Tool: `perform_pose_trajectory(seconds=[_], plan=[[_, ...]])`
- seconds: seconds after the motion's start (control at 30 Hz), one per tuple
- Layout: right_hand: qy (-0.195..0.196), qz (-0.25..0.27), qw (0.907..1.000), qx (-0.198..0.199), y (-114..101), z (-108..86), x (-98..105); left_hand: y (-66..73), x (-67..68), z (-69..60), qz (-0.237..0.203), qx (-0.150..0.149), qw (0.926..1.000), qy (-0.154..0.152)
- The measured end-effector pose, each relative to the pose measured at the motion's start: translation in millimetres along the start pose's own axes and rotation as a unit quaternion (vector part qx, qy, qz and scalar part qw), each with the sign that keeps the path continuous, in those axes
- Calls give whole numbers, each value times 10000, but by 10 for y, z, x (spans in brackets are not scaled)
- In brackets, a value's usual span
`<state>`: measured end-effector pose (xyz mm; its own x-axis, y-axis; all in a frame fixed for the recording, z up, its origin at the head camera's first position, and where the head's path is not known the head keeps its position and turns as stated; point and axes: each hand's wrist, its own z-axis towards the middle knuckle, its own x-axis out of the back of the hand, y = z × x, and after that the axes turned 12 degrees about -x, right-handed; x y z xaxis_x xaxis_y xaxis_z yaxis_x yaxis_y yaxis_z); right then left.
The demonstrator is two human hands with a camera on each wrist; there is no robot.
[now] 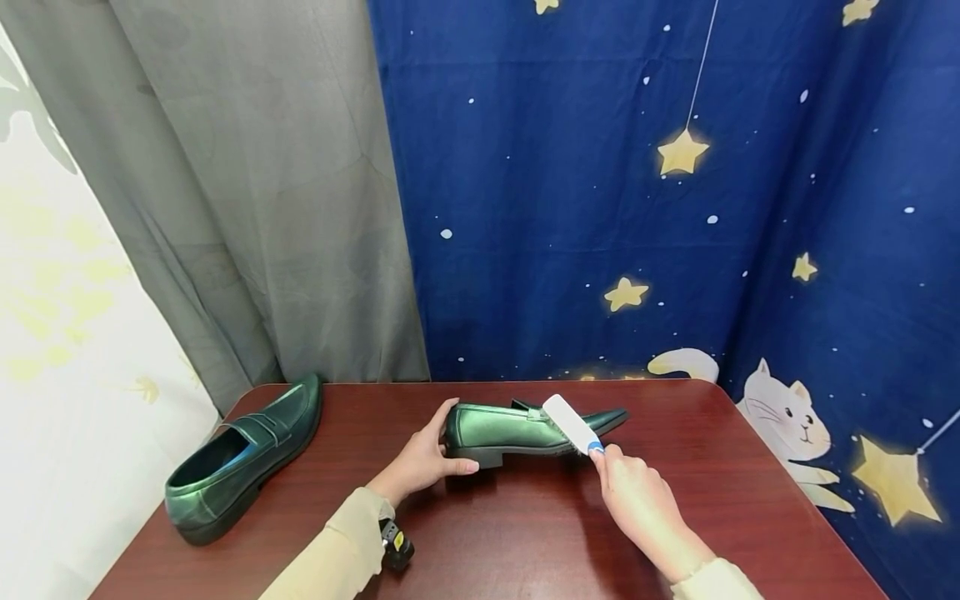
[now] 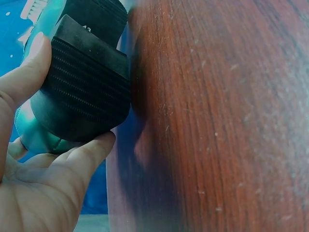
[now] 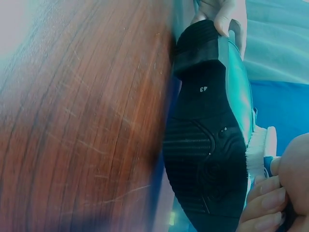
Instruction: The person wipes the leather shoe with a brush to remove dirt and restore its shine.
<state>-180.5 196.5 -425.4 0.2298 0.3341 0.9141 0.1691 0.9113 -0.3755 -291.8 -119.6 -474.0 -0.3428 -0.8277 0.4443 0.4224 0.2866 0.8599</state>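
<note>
A dark green loafer [image 1: 491,427] is tilted at the middle of the table, toe to the right. My left hand [image 1: 422,460] grips it round the heel, thumb on the near side and fingers behind. The black heel block [image 2: 87,82] fills much of the left wrist view. My right hand [image 1: 641,496] holds a white scrub brush [image 1: 567,421] by its blue and dark handle. In the right wrist view the white bristles [image 3: 256,151] touch the shoe's upper near the sole edge. The ridged black sole [image 3: 205,145], marked 43, faces that camera.
A matching loafer [image 1: 251,458] stands upright at the table's left edge, toe pointing away. The reddish-brown wooden table [image 1: 495,533] ends at a grey curtain [image 1: 285,208] and a blue starry curtain [image 1: 555,183]. A small black device [image 1: 396,546] sits at my left wrist.
</note>
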Motion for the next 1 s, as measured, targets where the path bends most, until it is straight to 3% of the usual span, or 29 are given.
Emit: perform_pose_trajectory(seconds=[1.0], plan=[[113, -10, 9994, -325, 452, 155, 189, -11, -6, -5, 108, -28, 9999, -12]])
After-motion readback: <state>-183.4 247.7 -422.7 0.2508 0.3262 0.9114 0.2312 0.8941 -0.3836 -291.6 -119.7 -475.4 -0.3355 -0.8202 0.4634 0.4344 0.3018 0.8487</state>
